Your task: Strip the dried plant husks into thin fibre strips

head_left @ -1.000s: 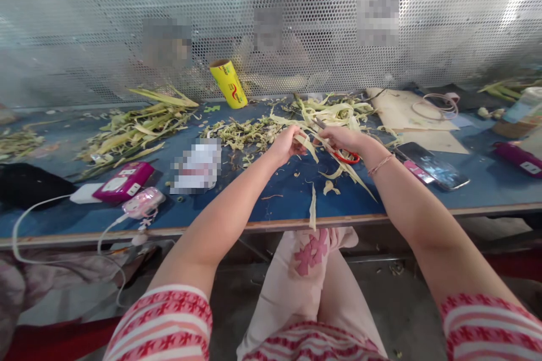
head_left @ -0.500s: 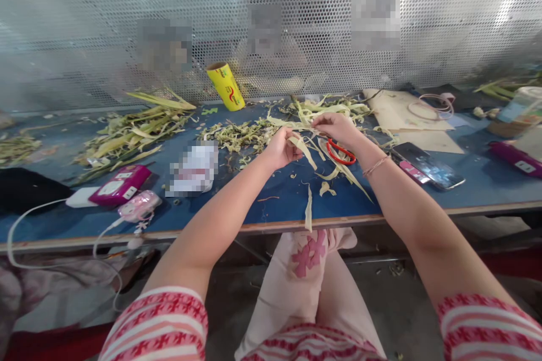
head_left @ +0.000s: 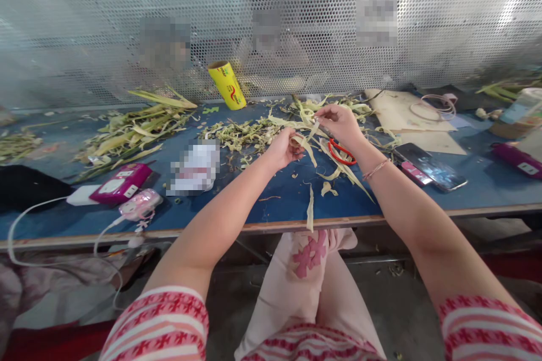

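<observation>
My left hand is closed around one end of a pale leaf strip, just above the blue table. My right hand pinches the strip's far end, with red-handled scissors hanging from its fingers. The strip runs between the hands, its long axis from near left to far right. The right hand sits farther out, beside the leaf pile.
</observation>
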Motion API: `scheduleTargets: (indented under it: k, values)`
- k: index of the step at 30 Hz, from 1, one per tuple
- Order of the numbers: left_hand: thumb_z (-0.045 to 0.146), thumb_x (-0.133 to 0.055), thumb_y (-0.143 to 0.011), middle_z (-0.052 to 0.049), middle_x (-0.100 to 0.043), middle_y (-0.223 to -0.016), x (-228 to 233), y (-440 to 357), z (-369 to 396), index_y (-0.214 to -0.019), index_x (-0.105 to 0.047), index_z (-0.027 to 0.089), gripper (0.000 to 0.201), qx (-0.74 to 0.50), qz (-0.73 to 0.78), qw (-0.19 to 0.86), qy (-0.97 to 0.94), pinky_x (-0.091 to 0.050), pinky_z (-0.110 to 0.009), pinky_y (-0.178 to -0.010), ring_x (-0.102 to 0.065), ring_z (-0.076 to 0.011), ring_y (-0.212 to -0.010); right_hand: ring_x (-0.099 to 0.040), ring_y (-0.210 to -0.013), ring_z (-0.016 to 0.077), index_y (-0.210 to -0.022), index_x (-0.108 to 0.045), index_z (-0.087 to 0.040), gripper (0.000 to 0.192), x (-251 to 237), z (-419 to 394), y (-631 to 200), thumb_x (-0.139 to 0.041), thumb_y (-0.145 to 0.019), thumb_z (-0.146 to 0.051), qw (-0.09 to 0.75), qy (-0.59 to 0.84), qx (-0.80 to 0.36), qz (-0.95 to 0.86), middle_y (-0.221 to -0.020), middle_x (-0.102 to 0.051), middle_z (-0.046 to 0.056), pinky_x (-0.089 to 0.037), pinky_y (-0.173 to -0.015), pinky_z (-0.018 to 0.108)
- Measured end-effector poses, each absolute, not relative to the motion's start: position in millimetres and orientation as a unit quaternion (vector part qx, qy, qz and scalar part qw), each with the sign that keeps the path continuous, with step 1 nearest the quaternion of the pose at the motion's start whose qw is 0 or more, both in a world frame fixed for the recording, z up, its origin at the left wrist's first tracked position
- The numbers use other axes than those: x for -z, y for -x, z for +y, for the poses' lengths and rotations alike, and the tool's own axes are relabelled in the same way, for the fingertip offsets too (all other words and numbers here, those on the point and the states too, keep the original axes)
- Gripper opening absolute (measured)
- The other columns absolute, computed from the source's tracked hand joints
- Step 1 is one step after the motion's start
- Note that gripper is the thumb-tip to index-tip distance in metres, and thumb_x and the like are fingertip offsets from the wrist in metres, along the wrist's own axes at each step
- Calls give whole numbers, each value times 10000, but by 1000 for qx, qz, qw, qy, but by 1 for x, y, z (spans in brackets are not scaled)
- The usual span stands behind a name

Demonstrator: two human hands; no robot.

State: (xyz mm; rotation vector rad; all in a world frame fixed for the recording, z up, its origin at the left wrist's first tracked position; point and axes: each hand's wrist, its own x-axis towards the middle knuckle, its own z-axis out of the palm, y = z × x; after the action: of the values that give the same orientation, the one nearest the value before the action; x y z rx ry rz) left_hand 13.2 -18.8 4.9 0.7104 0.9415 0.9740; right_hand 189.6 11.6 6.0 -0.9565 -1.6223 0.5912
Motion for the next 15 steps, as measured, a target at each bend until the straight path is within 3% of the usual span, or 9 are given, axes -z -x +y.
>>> scheduleTargets:
  k: [7,15]
  values:
    - [205,-468,-827,18,-408,-427,-8,-7,-15,-583,-382,208,259,-455,411,750,-248,-387,-180,-387,-408,-88,-355,-612,-822,141,-1001,-647,-230,224,-10,3,-189,-711,-797,-298,573,382,-164,-707,-1083,-580,51,-544,-752,306]
    - [144,-410,-794,-15,-459,-452,-14,-3,-15,-576,-313,211,248,-439,404,778,-197,-376,-133,-345,-364,-65,-342,-604,-864,126,-1133,-573,-290,353,-8,-3,-185,-723,-823,-368,565,332,-195,-730,-1259,-518,41,-568,-716,266]
